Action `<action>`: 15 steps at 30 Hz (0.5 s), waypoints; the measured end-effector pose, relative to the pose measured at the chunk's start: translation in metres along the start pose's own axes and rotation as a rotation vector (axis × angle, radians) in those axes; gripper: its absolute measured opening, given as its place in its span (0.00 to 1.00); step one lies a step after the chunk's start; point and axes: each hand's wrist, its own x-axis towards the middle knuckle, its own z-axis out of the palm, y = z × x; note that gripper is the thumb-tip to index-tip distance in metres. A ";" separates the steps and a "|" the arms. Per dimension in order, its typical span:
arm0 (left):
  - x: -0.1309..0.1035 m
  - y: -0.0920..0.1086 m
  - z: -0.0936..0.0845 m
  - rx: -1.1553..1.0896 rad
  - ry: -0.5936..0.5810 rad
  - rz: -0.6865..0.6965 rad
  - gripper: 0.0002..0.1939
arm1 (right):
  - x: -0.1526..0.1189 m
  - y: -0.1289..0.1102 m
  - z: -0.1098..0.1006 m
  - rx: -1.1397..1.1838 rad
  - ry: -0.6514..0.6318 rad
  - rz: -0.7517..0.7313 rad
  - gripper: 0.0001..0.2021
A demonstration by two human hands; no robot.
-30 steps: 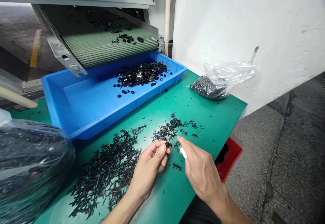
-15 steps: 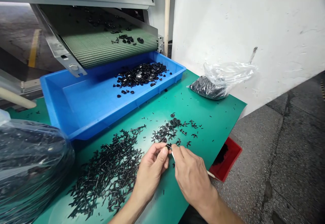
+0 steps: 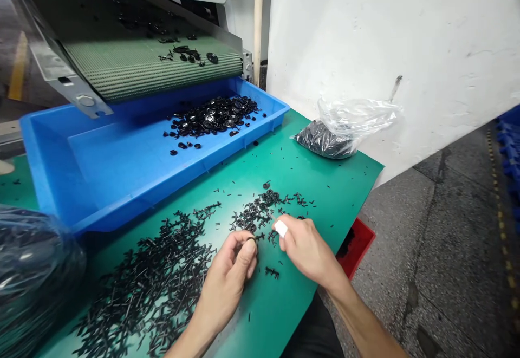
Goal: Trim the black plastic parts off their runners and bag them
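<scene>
My left hand [image 3: 233, 271] pinches a small black plastic part [image 3: 251, 238] between thumb and fingertips, much of it hidden by the fingers. To its right, my right hand [image 3: 304, 247] is held apart with curled fingers. A white wrap or band [image 3: 280, 228] shows at its finger end; whatever the fist encloses is hidden. Between and behind the hands lies a small heap of black plastic parts [image 3: 264, 203]. On the left spreads a larger pile of branched black pieces [image 3: 162, 277]. A short black branched piece [image 3: 272, 272] rests just below my right hand.
A blue tray [image 3: 122, 168] holding black round parts stands under a green conveyor belt [image 3: 142, 73]. A clear bag of black parts [image 3: 329, 138] sits at the table's far right. A big plastic bag [image 3: 36, 277] stands at left; a red bin [image 3: 361, 247] is below the table edge.
My hands have parted: the right hand has lifted up and away from the left. A branched black piece now shows on the table below it. The view has shifted slightly right.
</scene>
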 end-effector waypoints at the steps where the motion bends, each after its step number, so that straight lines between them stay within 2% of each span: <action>1: 0.000 0.000 0.000 -0.040 -0.004 -0.004 0.13 | 0.004 0.003 -0.002 -0.024 0.039 0.008 0.13; 5: 0.002 0.004 -0.001 -0.285 -0.021 -0.033 0.08 | 0.027 0.008 -0.003 -0.104 0.167 -0.009 0.15; 9: 0.005 0.008 -0.004 -0.529 -0.049 -0.092 0.05 | 0.044 0.008 0.004 -0.142 0.182 -0.039 0.14; 13: 0.006 0.012 -0.004 -0.615 -0.057 -0.116 0.08 | 0.040 0.010 0.006 -0.117 0.193 -0.072 0.15; 15: 0.006 0.014 -0.002 -0.604 -0.036 -0.138 0.11 | 0.031 0.010 0.003 -0.030 0.204 -0.123 0.16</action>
